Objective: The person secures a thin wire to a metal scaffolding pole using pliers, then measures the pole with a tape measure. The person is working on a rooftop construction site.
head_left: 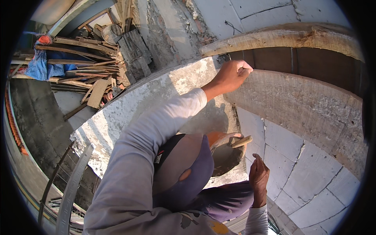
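Observation:
My left arm, in a grey sleeve, reaches across a rough concrete ledge (129, 103). My left hand (232, 76) is closed in a pinch at the near end of a wide wooden board (297, 107); whatever it holds is hidden or too small to make out. Lower down, my right hand (259, 174) is raised in front of the pale block wall (290, 152), its fingers curled together, and their contents cannot be seen. Between my knee and that wall sits a bucket (229, 166) of grey mortar, with the wooden handle (242, 141) of a tool lying across its rim.
A second timber (282, 38) runs along the far side, with a dark brown recess (313, 62) between it and the wide board. Loose planks (84, 64) and a blue plastic sheet (39, 62) are piled far left. A metal ladder-like frame (72, 192) stands lower left.

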{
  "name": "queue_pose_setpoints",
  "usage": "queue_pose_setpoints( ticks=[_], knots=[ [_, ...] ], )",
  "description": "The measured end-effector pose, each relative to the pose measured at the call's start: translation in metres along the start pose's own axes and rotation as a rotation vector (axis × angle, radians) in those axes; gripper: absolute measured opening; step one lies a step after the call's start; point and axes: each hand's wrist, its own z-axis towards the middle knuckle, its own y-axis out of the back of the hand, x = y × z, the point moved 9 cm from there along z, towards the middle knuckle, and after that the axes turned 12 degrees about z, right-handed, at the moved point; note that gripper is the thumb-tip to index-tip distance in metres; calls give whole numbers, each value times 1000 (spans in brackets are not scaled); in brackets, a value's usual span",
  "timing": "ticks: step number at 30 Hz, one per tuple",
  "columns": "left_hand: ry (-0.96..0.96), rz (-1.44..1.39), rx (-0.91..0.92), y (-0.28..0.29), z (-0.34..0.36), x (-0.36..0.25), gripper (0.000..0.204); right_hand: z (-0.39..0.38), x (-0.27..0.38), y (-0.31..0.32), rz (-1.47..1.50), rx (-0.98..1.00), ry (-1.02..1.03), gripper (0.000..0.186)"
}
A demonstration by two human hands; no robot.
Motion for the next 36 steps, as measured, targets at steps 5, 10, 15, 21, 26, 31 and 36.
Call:
queue_pose_setpoints(
  ticks=[5,10,15,21,26,31,36],
  knots=[
    [-8,-34,-83,-4,-8,4,19,25,68,7,28,106,80,19],
    [-35,-85,-156,-10,-13,4,18,90,144,29,-260,211,253,6],
    [-52,-119,-154,-18,-14,7,21,181,200,73,-755,86,668,2],
    [-57,-75,-135,-18,-14,6,18,228,204,110,-1081,202,678,6],
    [-89,-45,-135,-11,-19,5,19,230,217,126,-1041,308,846,7],
    [-96,-18,-129,-12,-19,0,16,234,225,125,-1081,341,963,7],
    [-97,14,-134,-7,-20,-5,16,254,218,119,-1300,310,869,7]
  ],
)
